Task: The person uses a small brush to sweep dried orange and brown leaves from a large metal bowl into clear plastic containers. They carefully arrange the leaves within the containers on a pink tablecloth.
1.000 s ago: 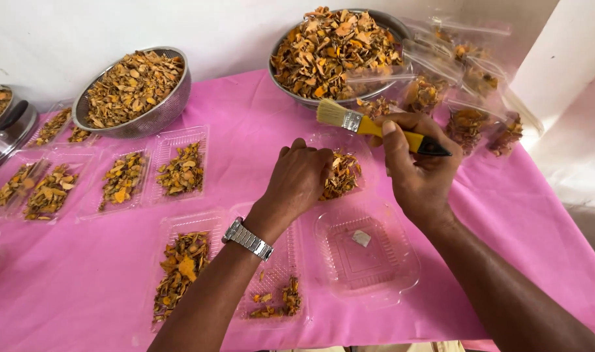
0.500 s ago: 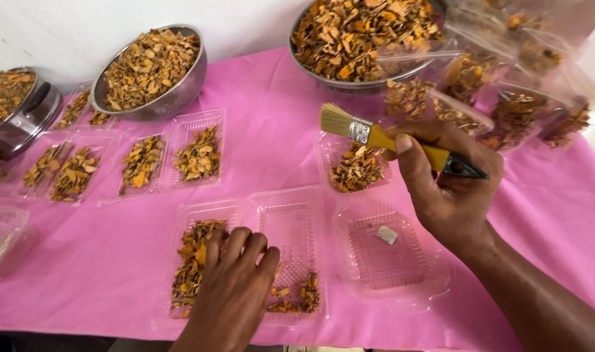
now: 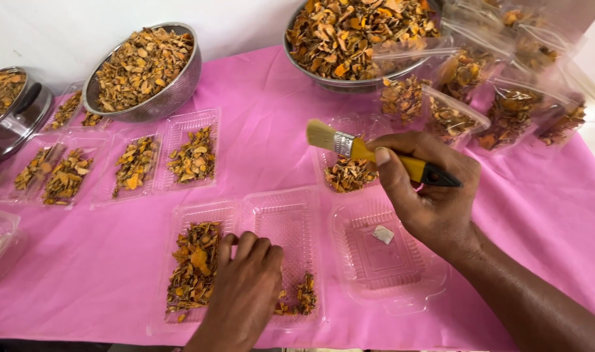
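My right hand [image 3: 428, 189] grips a small paintbrush [image 3: 369, 153] with a yellow handle, its pale bristles pointing left above a clear tray of dried orange-brown slices [image 3: 349, 175]. My left hand [image 3: 248, 287] rests palm down on an open clear hinged tray [image 3: 288, 228] near the table's front edge. One half of that tray holds a heap of dried slices [image 3: 193, 267], and a few slices lie in the other half by my fingers. An empty clear tray [image 3: 389, 251] with a small white scrap in it sits under my right wrist.
A pink cloth [image 3: 265, 137] covers the table. Two metal bowls [image 3: 147, 65] [image 3: 356, 36] heaped with dried slices stand at the back. Filled clear trays [image 3: 134, 163] line the left. Filled clear bags [image 3: 506, 111] lie at the back right. A steel pot [image 3: 11, 107] stands far left.
My left hand has come back from the tray near the brush to the hinged tray at the front edge. My right hand holds the brush in much the same place.
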